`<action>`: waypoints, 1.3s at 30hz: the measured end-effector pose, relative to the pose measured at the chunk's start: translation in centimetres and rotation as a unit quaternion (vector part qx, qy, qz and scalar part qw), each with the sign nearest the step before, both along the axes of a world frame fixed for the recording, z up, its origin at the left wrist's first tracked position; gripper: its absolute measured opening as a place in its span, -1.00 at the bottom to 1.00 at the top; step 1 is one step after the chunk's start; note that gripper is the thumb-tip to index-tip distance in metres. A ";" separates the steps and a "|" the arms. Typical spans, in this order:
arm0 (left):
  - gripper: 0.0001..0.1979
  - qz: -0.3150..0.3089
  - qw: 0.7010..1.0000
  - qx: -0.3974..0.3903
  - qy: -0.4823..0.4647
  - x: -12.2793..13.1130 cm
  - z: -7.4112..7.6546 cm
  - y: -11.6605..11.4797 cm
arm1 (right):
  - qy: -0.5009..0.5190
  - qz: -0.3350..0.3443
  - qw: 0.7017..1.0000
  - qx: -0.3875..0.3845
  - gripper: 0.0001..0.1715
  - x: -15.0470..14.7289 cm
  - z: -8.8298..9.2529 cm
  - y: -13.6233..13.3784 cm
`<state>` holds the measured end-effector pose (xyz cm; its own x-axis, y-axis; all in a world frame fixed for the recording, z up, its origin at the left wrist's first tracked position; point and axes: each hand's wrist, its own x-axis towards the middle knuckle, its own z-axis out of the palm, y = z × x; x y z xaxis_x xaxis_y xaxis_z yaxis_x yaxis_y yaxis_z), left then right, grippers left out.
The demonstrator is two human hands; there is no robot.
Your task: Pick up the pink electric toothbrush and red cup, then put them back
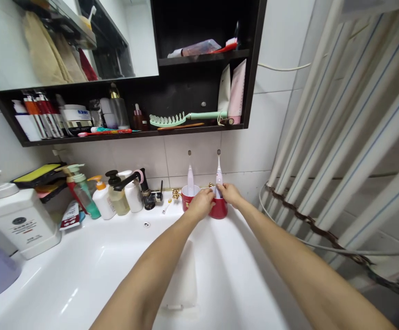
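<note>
Two red cups stand side by side on the back ledge of the white sink. A pale pink electric toothbrush (190,176) rises from the left cup (186,201), and a second electric toothbrush (219,167) stands upright in the right cup (219,210). My left hand (202,204) is closed at the near left rim of the right cup, partly covering the left cup. With its fingers pinched at the handle of the second toothbrush, my right hand (231,195) is just above the right cup's rim. Some fingertips are hidden.
A black faucet (147,190) and several pump bottles (103,199) line the ledge to the left. Above hangs a dark shelf (185,91) carrying a green hairbrush (172,120) and toiletries. White pipes (323,128) run along the right wall. Something pale (184,279) lies in the basin (92,275).
</note>
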<state>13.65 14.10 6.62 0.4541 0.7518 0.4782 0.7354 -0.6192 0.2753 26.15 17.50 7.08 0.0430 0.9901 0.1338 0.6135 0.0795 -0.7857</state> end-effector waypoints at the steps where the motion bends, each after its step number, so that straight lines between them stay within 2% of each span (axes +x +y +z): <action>1: -0.76 0.032 0.999 0.011 -0.013 -0.5 -0.1 -0.2 | 0.005 0.005 1.000 0.001 -0.71 0.0 -0.2 0.2; 5: -0.62 0.178 0.982 0.035 -0.058 -3.4 -0.5 -0.8 | 0.021 0.000 0.999 0.032 -0.71 0.5 -0.2 0.0; 7: -0.63 0.210 0.975 0.000 -0.065 -4.6 -0.8 -0.7 | 0.025 -0.029 0.996 0.076 -0.69 0.4 0.5 -0.7; 10: -0.77 0.203 0.973 -0.076 -0.078 -5.6 -0.9 -0.7 | 0.028 -0.064 0.985 0.158 -0.62 -0.9 1.7 -2.7; 13: -0.86 0.190 0.973 -0.098 -0.086 -5.9 -1.0 -1.6 | 0.028 -0.024 0.980 0.197 -0.62 -3.7 1.8 -5.0; 16: -0.88 0.183 0.975 -0.081 -0.094 -6.6 -1.5 -4.2 | 0.033 0.013 0.982 0.186 -0.60 -6.5 0.4 -7.0; 20: -0.90 0.169 0.975 -0.071 -0.124 -7.9 -3.1 -8.9 | 0.042 0.036 0.990 0.133 -0.52 -9.0 -2.3 -8.9; 23: -0.90 0.173 0.971 -0.091 -0.136 -8.7 -4.4 -11.8 | 0.043 0.073 0.992 0.094 -0.62 -10.1 -3.8 -10.2; 26: -0.91 0.178 0.968 -0.118 -0.134 -9.0 -5.5 -13.7 | 0.037 0.096 0.993 0.065 -0.74 -11.0 -4.7 -11.4; 34: -0.92 0.168 0.959 -0.144 -0.178 -9.5 -7.6 -15.2 | 0.037 0.114 0.991 0.053 -0.79 -12.1 -5.3 -13.6; 39: -0.90 0.156 0.956 -0.148 -0.198 -9.9 -7.9 -15.5 | 0.082 0.117 0.987 0.073 -0.76 -11.8 -3.7 -13.7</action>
